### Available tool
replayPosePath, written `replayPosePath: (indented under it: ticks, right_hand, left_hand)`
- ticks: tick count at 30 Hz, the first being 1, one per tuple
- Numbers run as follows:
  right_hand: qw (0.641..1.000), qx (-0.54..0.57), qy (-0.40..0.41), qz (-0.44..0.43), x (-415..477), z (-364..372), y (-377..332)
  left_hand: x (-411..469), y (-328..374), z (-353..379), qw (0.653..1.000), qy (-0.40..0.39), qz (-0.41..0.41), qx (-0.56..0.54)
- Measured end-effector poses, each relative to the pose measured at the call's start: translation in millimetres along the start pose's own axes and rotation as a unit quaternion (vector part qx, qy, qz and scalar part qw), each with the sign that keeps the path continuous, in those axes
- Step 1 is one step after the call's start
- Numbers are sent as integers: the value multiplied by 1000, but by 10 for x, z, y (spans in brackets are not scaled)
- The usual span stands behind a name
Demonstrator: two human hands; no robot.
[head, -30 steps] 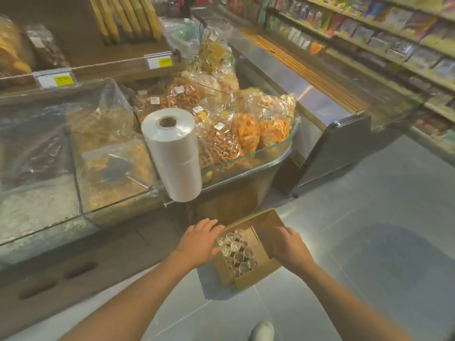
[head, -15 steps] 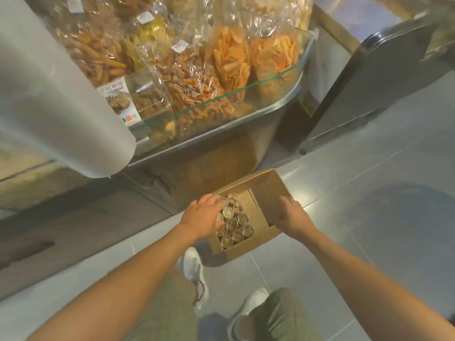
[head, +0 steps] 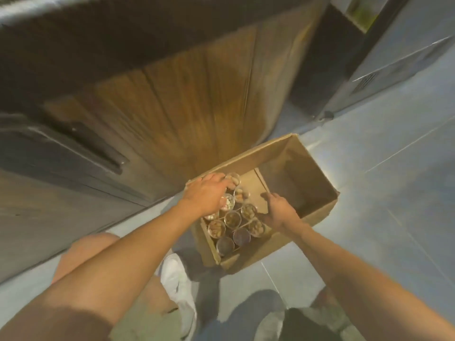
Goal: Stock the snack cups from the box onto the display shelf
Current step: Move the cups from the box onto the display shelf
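Down on the floor, against the wooden counter base [head: 197, 107], the box [head: 307, 173] sits open, its snack cups [head: 232, 219] packed in its left half; picking up looks to be the step in hand; next comes a firm hold and a straight lift; left hand [head: 209, 193] arches over the far cups, right hand [head: 279, 211] sits beside the near ones; blur hides whether either grasps a cup.

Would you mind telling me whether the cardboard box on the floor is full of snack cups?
Partly full: snack cups crowd the left section of the box, while its right section shows bare cardboard.
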State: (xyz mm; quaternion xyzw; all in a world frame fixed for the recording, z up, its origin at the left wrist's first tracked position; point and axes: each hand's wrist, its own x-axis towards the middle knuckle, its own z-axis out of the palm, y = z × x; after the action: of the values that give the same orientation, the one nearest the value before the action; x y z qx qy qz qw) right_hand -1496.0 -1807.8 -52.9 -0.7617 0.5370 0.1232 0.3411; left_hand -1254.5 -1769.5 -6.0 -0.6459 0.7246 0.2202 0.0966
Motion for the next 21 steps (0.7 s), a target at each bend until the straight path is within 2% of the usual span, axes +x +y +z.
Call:
replayPosePath:
  ticks: [8,12,15,21]
  right_hand:
    - [999,6,39,10,1105,602,-15]
    - [999,0,36,6,1279,873,-70]
    - [997,32,62,15,1358,976,-75]
    - [995,44,92,5,1296,769,21]
  left_hand:
    - [564,-297,440,1000,29,-5,-1]
    - [598,-345,579,999,29,-4,-21]
    - [615,-370,667,999,30,-3,-27]
    - [772,-322,685,999,25,5,-40]
